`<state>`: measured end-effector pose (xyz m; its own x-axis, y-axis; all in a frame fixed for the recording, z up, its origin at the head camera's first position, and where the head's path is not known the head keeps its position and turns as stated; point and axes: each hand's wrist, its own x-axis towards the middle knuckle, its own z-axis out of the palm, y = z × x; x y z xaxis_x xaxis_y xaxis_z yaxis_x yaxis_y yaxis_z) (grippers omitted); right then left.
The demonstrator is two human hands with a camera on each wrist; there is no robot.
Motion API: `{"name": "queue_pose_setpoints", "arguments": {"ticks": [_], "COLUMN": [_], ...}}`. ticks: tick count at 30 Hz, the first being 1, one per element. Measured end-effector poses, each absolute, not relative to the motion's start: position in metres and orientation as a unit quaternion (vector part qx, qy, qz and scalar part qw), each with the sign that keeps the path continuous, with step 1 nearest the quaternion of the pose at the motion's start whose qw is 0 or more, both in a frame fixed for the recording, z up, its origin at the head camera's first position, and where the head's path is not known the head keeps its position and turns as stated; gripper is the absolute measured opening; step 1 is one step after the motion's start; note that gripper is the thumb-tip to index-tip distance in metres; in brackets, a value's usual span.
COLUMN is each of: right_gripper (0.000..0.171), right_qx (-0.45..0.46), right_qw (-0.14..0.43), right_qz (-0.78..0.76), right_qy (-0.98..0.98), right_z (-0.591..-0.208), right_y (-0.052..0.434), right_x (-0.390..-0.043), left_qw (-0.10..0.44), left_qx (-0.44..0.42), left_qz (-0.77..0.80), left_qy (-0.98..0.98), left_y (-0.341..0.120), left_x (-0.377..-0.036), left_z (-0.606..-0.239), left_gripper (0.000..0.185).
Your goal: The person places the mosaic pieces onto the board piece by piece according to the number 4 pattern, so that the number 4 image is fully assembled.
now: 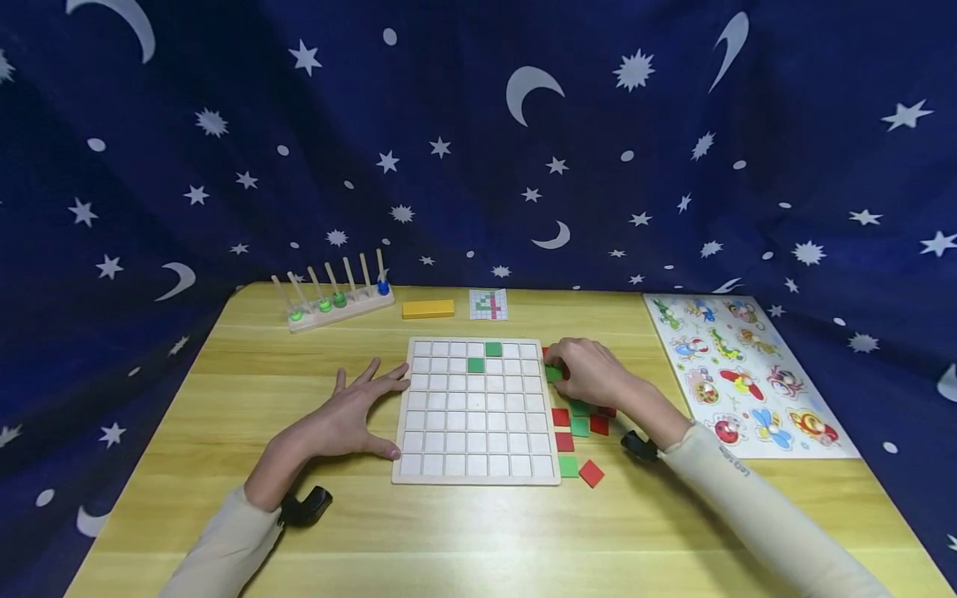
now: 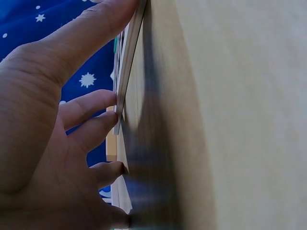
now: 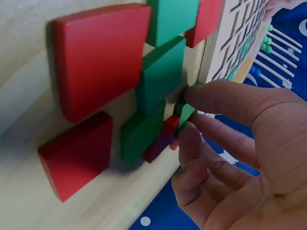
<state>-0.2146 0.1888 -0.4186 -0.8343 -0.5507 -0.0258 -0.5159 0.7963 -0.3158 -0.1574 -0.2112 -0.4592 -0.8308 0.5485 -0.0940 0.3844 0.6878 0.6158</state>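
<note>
A pale wooden grid board (image 1: 477, 480) lies mid-table, with one green tile (image 1: 493, 350) in its top row and another green tile (image 1: 476, 365) in the second. My left hand (image 1: 340, 419) is spread along the board's left edge, thumb and fingertips touching the rim; the left wrist view shows the thumb (image 2: 91, 36) against the board's side. Beyond the right edge, my right hand (image 1: 594, 370) pinches a green tile (image 3: 186, 112) between thumb and finger. Around it lie loose red tiles (image 3: 100, 57) and green tiles (image 3: 163, 72), some partly covered by the hand.
Behind the board are a peg stand with beads (image 1: 344, 311), a yellow box (image 1: 428, 310) and a small pattern card (image 1: 488, 305). An insect puzzle board (image 1: 736, 374) lies at the right. A dark star-and-moon cloth (image 1: 463, 108) hangs behind the table.
</note>
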Motion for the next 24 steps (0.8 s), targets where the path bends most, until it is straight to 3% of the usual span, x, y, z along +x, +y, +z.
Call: {"name": "queue_pose_setpoints", "arguments": {"ticks": [15, 24], "right_gripper": [0.027, 0.024], "right_qx": [-0.294, -0.323], "right_qw": [-0.01, -0.006], "right_qz": [-0.176, -0.191], "right_qy": [0.939, 0.927], "right_z": [-0.411, -0.413], "right_y": [0.174, 0.142], "right_x": [-0.21, -0.21], "left_qw": [0.142, 0.143], "left_qx": [0.255, 0.254], "left_qz": [0.296, 0.295], "left_qy": [0.91, 0.91], "left_y": [-0.212, -0.211], "left_x": [-0.159, -0.157], "left_z": [-0.458, -0.458], "left_gripper": [0.105, 0.104]}}
